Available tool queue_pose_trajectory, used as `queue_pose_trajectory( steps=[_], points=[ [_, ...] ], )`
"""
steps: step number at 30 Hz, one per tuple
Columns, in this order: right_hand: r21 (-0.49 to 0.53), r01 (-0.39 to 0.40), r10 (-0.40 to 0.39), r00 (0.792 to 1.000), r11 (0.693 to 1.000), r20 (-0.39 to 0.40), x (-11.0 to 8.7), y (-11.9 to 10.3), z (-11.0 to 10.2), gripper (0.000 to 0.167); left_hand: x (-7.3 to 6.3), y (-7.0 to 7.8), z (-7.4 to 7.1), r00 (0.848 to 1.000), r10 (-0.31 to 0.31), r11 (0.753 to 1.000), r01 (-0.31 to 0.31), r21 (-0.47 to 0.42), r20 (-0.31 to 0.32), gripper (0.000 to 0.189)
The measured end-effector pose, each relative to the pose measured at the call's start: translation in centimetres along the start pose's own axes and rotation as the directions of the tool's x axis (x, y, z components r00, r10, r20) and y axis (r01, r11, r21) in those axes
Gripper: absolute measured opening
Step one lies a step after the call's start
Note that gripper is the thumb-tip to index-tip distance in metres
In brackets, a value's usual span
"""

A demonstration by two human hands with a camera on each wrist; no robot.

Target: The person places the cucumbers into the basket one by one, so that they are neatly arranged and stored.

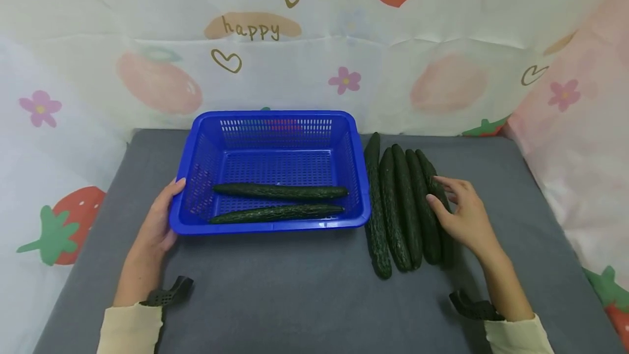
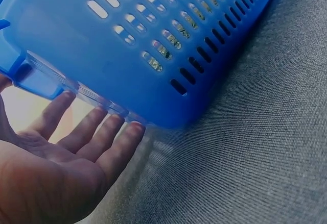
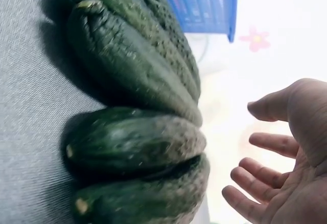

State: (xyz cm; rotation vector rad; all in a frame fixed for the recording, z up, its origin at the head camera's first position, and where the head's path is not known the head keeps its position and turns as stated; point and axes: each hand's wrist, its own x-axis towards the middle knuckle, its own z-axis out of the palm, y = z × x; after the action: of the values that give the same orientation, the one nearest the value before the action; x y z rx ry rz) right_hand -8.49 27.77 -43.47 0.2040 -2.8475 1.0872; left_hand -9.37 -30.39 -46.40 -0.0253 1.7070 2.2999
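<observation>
Left hand: we see the left hand (image 1: 159, 223) against the near-left corner of the blue basket (image 1: 196, 225), thumb at the rim, fingers (image 2: 104, 134) straight and spread under the lip in the left wrist view; it touches the plastic rather than curling round it

Right hand: the right hand (image 1: 464, 214) hangs over the far-right cucumber (image 1: 432, 176) of the loose row, fingers (image 3: 265, 175) relaxed and parted; from the head view we think the fingertips just meet the skin, but the right wrist view shows a gap, so we cannot tell contact for sure; nothing is gripped

Loose cucumbers: we count five lying side by side on the grey tabletop (image 1: 295, 288), just right of the basket, running front to back and touching one another; the leftmost cucumber (image 1: 375, 217) lies along the basket's right wall

Basket: it sits left of centre on the table, and we see two cucumbers inside (image 1: 280, 202) lying crosswise, one behind the other, close together near the front wall

Wrists: a dark strap (image 1: 169, 294) shows at each cream sleeve (image 1: 130, 329)

Backdrop: a pale cloth (image 1: 314, 42) printed with strawberries, flowers and the word happy stands behind and to both sides
</observation>
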Motion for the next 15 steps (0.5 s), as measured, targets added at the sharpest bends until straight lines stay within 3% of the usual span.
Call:
queue_pose_trajectory(
  steps=[7,15],
  points=[
    [-0.006,-0.054,0.054,0.999,0.999,-0.002,-0.5,1.7,0.2,0.053,-0.1,-0.2,-0.1,1.0,0.002,0.999,-0.001,0.034,-0.01,0.053],
    [-0.015,-0.101,0.102,0.994,0.995,0.025,-0.4,3.3,0.4,0.058,-0.1,-0.3,-0.1,1.0,0.016,1.0,-0.016,0.005,0.008,0.048]
  ],
)
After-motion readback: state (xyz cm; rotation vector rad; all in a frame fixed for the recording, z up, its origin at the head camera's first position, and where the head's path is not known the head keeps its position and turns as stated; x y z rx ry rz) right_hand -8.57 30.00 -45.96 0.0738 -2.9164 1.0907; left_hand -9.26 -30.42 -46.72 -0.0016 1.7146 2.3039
